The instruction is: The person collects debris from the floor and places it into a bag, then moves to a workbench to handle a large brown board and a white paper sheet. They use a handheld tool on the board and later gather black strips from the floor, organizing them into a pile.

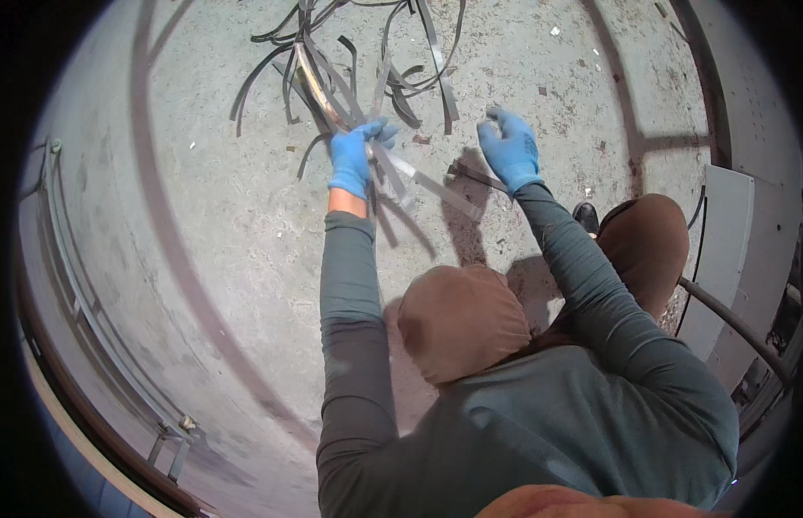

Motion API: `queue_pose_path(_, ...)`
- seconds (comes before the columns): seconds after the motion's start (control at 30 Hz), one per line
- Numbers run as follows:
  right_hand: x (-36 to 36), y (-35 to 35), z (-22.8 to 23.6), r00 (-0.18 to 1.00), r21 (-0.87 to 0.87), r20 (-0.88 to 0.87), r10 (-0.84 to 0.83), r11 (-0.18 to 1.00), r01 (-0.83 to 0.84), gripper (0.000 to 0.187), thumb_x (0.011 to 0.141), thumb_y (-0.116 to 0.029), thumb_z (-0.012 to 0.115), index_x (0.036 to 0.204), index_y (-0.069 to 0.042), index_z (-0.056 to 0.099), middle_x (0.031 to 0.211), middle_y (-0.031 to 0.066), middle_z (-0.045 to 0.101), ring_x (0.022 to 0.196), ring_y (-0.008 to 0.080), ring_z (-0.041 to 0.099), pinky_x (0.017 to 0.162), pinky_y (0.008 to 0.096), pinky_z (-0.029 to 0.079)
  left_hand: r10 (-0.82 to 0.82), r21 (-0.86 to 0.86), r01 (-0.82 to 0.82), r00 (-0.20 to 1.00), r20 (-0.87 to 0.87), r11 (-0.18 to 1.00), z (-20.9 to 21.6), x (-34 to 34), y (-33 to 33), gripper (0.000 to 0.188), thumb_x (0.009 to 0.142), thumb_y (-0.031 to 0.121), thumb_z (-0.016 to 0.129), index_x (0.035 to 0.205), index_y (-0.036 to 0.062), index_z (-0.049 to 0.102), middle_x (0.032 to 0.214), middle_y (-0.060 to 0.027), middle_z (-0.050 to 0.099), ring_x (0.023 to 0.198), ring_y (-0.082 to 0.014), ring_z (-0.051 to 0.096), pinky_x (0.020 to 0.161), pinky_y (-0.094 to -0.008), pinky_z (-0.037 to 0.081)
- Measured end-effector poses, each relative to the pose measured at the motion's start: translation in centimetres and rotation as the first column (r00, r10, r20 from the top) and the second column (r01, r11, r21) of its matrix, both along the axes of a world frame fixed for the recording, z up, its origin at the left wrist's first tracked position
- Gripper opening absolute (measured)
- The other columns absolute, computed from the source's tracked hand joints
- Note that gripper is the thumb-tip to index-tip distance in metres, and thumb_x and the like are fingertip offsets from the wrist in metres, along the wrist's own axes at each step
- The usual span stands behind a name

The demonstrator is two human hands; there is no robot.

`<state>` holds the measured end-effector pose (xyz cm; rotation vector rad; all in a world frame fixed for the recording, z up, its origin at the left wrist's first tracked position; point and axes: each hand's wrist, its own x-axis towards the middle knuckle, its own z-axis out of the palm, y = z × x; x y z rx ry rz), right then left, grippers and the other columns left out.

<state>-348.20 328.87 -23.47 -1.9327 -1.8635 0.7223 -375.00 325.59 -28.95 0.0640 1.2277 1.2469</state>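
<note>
My left hand (355, 158), in a blue glove, is closed round a bunch of flat grey and black strips (438, 192). Their loose ends stick out on both sides of the fist, and some are blurred by motion. A shiny copper-toned strip (318, 86) runs up from that hand to the far side. My right hand (510, 147), gloved in blue too, hovers to the right with thumb and fingers apart and nothing seen between them. Beneath its wrist passes a dark strip (481, 176). More black strips (404, 86) lie curled and tangled on the floor beyond.
Small scraps and flecks litter the concrete floor (237, 173). My bent knees (462, 324) are close below my hands. A metal rail (82, 268) runs along the left side. Pale grey panels (719, 250) and a dark bar (736, 326) stand on the right.
</note>
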Motion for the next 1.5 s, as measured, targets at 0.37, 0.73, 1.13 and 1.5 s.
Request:
queue_pose_path(0.37, 4.9, -7.3, -8.8, 0.768, -0.554, 0.484, 0.420, 0.826, -0.103, 0.024, 0.087, -0.017, 0.064, 0.107, -0.006, 0.071, 0.110, 0.0212, 0.072, 0.105, 0.0385, 0.070, 0.088, 0.0484, 0.056, -0.060, -0.029, 0.056, 0.987, -0.147, 0.998, 0.4, 0.7, -1.9, 0.028, 0.091, 0.007, 0.062, 0.111, -0.0115, 0.069, 0.083, -0.0161, 0.072, 0.067, -0.0210, 0.067, 0.056, -0.0325, 0.054)
queue_pose_path(0.73, 1.8, -3.0, -7.5, 0.867, -0.391, -0.318, -0.383, 0.886, 0.247, 0.036, 0.094, -0.036, 0.057, 0.095, -0.001, 0.065, 0.103, 0.0253, 0.070, 0.094, 0.0419, 0.067, 0.084, 0.0463, 0.052, -0.012, 0.018, 0.018, 0.954, -0.299, 1.000, 2.7, 0.4, -2.6, 0.020, 0.087, 0.006, 0.070, 0.095, -0.0122, 0.070, 0.073, -0.0154, 0.069, 0.059, -0.0215, 0.065, 0.052, -0.0322, 0.051)
queue_pose_path(1.13, -15.2, 8.0, -4.8, 0.891, -0.359, 0.450, 0.065, 0.926, 0.114, 0.129, 0.066, -0.073, 0.078, 0.160, -0.006, 0.020, 0.152, 0.0254, 0.038, 0.141, 0.0440, 0.037, 0.108, 0.0582, 0.033, 0.016, -0.072, -0.040, 0.952, -0.307, 0.997, 0.6, -0.5, -5.9, 0.030, 0.086, 0.008, 0.074, 0.108, -0.0089, 0.065, 0.078, -0.0160, 0.072, 0.061, -0.0207, 0.069, 0.056, -0.0322, 0.057)
queue_pose_path(1.5, -13.9, 9.4, -7.8, 0.878, -0.174, 0.414, 0.240, 0.968, -0.183, 0.079, 0.078, -0.042, 0.079, 0.141, -0.008, 0.046, 0.147, 0.0233, 0.042, 0.137, 0.0448, 0.044, 0.099, 0.0581, 0.045, 0.106, -0.126, -0.145, 0.956, -0.273, 0.981, -0.6, 1.5, -5.4, 0.021, 0.086, 0.007, 0.072, 0.100, -0.0075, 0.068, 0.079, -0.0150, 0.071, 0.067, -0.0228, 0.071, 0.060, -0.0330, 0.060)
